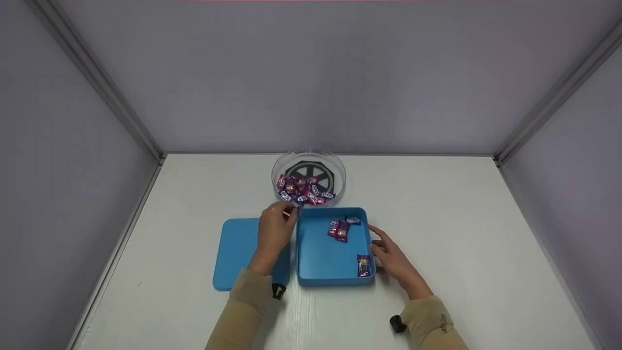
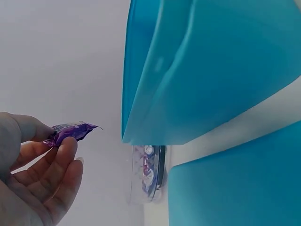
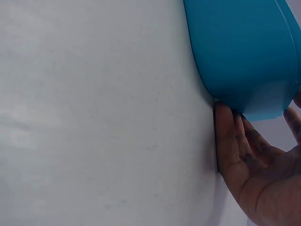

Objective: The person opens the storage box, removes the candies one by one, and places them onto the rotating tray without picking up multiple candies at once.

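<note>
My left hand [image 1: 276, 227] pinches a purple wrapped candy [image 2: 71, 133] between thumb and fingertips, above the near-left corner of the bowl side of the blue box. The open blue box [image 1: 318, 253] holds several wrapped candies: a small cluster with a purple candy [image 1: 342, 231] near the far right, and another purple candy [image 1: 363, 266] in the near right corner. My right hand [image 1: 394, 260] rests its fingers against the box's right outer wall, and in the right wrist view these fingers touch the wall low down by the table.
Behind the box stands a clear round bowl [image 1: 343, 175] with several red, purple and blue wrapped candies [image 1: 301, 187]. A flat blue lid [image 1: 235, 255] lies left of the box, partly under the left arm. Grey walls enclose the white table [image 1: 437, 204] at the back and sides.
</note>
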Tool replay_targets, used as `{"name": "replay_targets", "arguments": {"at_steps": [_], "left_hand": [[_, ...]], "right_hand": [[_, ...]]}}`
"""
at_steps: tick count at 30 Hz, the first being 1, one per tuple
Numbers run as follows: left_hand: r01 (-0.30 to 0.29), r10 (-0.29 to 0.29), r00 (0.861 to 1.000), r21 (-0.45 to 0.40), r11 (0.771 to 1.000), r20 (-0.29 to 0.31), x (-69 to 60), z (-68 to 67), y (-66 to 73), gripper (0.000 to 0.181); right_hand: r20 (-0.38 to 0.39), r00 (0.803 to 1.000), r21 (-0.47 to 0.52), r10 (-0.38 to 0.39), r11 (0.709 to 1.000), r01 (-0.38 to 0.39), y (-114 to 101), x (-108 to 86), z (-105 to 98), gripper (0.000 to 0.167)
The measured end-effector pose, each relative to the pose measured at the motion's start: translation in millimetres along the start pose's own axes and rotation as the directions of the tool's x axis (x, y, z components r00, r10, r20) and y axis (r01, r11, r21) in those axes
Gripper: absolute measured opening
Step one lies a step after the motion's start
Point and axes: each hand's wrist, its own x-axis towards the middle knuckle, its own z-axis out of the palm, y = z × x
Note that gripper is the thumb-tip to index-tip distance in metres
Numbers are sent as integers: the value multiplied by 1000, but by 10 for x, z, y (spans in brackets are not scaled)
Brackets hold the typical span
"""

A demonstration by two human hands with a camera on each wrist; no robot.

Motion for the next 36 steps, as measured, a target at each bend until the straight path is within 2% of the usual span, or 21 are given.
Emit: {"name": "replay_targets", "arguments": {"at_steps": [9,18,29,32,36], "left_hand": [[118,-112,992,-124,985,49,212,32,-120,8],[163,-155,985,-106,981,75,367,163,-218,9],[169,-151,975,-101,980,160,515,300,-154,9],[150,-128,971,-96,984,204,525,339,-160,18],[150,-116,956,-112,982,268,512,371,-177,35]], "right_hand": [[-16,1000,-5,14,1000,-14,5,-6,1,53],[-14,1000,21,10,1000,-10,-90,-60,12,53],[-3,1000,18,2,1000,-2,-14,-23,-12,53],[-4,1000,13,4,1000,-4,-15,-22,-11,53],[-8,1000,3,6,1000,-6,-16,-21,-9,54]]}}
